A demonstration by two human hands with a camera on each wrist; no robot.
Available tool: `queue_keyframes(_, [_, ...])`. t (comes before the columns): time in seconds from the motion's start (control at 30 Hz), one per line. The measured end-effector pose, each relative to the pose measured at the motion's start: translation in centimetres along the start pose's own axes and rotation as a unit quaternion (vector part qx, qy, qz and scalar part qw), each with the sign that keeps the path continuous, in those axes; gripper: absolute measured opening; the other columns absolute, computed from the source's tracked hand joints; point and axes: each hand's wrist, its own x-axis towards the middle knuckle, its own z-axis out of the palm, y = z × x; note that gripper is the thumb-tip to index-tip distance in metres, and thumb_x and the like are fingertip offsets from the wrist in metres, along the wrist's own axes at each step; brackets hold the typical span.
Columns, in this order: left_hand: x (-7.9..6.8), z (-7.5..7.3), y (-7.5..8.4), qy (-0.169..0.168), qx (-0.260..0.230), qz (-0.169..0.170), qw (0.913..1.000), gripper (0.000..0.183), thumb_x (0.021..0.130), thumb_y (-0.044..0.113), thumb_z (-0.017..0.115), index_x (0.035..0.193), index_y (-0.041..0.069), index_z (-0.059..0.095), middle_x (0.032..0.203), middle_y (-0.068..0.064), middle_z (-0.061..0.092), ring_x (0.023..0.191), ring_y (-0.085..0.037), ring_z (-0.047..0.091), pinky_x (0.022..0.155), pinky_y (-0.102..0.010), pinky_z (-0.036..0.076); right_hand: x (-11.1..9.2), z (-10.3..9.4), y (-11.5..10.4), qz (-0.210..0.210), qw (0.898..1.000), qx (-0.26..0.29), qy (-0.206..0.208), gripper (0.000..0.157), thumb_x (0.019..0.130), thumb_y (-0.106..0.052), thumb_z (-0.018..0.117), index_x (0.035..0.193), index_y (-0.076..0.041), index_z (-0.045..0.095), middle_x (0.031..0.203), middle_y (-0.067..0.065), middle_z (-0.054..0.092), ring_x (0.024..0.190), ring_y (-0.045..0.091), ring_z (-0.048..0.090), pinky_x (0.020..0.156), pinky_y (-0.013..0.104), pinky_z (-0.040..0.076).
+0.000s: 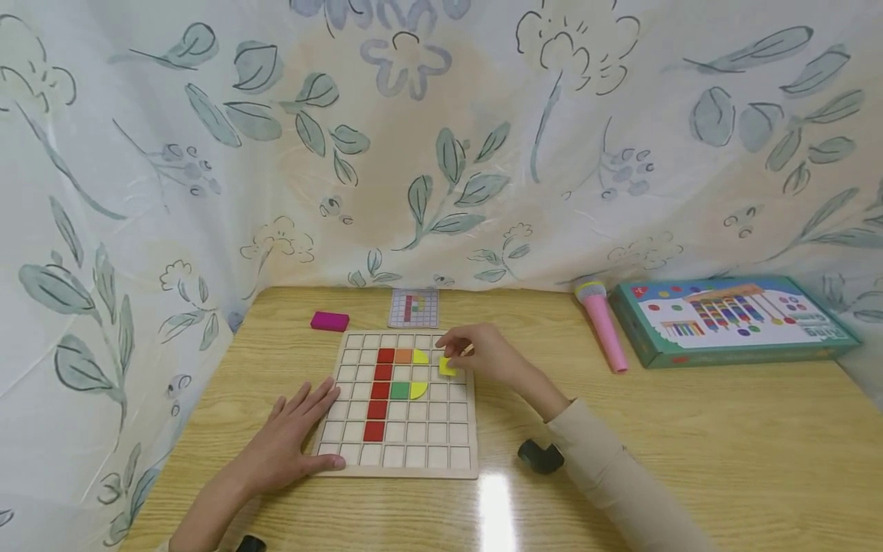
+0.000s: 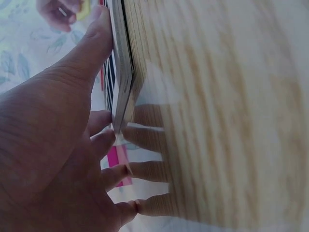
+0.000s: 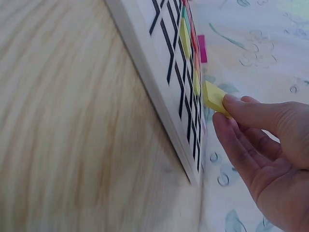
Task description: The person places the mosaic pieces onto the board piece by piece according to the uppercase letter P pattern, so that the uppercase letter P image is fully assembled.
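A pale wooden grid board (image 1: 417, 458) lies on the table. Red square tiles (image 1: 377, 409) fill a column of its cells, with an orange tile (image 1: 403, 356) and a green tile (image 1: 400, 391) beside that column. Two yellow tiles with a rounded edge, an upper one (image 1: 421, 356) and a lower one (image 1: 418, 391), sit right of these. My right hand (image 1: 486, 354) pinches a yellow tile (image 3: 212, 98) between thumb and fingers, over the board's upper right cells. Fingers spread, my left hand (image 1: 286, 441) rests at the board's left edge, its thumb over the lower left corner.
Behind the board lies a card (image 1: 429, 308) printed with a coloured grid pattern. A magenta block (image 1: 329, 321) is left of it. Toward the right back are a pink toy microphone (image 1: 607, 333) and a green-edged toy box (image 1: 745, 322). A floral cloth (image 1: 428, 192) hangs behind the table.
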Motion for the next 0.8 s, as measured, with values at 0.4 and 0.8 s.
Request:
queue_keyframes(0.4, [-0.2,-0.2,0.2,0.0,-0.003,-0.004,1.0,0.1,0.076,0.063,0.072,0.152,0.009,0.037,0.158,-0.011,0.031,0.144,-0.047,0.019,0.11,-0.07,0.01,2.2,2.5,-1.0,0.009,0.999,0.03,-0.015,0.024,0.085,0.0,0.073,0.109,-0.004,0.072,0.09,0.0,0.067,0.084,0.013,0.06,0.074,0.021,0.053])
queue_keyframes(0.8, [0.0,-0.1,0.2,0.002,-0.008,0.002,1.0,0.1,0.075,0.062,0.072,0.152,0.008,0.037,0.159,-0.011,0.03,0.144,-0.046,0.019,0.111,-0.069,0.009,2.2,3.5,-0.8,-0.003,1.0,0.01,-0.002,0.02,0.085,0.0,0.073,0.105,-0.005,0.073,0.09,0.0,0.07,0.085,0.011,0.062,0.076,0.021,0.054])
